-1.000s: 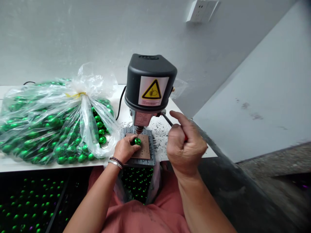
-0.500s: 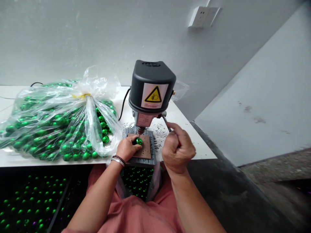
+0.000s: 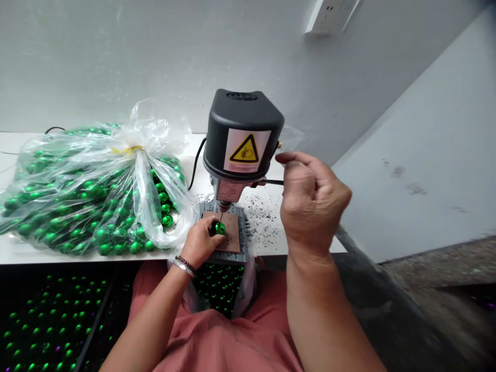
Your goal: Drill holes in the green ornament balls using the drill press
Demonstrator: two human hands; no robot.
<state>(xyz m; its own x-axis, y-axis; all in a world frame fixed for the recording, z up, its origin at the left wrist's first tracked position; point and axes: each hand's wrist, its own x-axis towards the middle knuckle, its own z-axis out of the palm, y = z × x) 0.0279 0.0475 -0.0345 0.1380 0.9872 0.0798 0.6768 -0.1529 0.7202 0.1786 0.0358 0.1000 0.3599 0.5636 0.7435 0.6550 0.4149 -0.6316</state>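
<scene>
Under the chuck of a small dark bench drill press (image 3: pixel 242 139), my left hand (image 3: pixel 200 240) pinches a shiny green ball (image 3: pixel 219 228) between thumb and fingers. The ball sits over a brown board (image 3: pixel 231 235) on the grey base of the machine. The thin drill bit (image 3: pixel 221 216) stands just above the ball; whether it touches, I cannot tell. To the right of the machine, my right hand (image 3: pixel 312 204) is curled closed on the feed lever (image 3: pixel 273 182), whose outer end it hides.
A tied clear plastic bag (image 3: pixel 89 191) full of green balls lies on the white table (image 3: pixel 267 240) at left. Dark shavings surround the drill base. Below are an open bag of green balls (image 3: pixel 217 287) and a dark container of balls (image 3: pixel 46 320). A wall socket (image 3: pixel 333 15) is above.
My right hand has swung the lever up and outward to the right. The chuck and bit have risen slightly off the ball. My left hand keeps its pinch, the ball tilted a little.
</scene>
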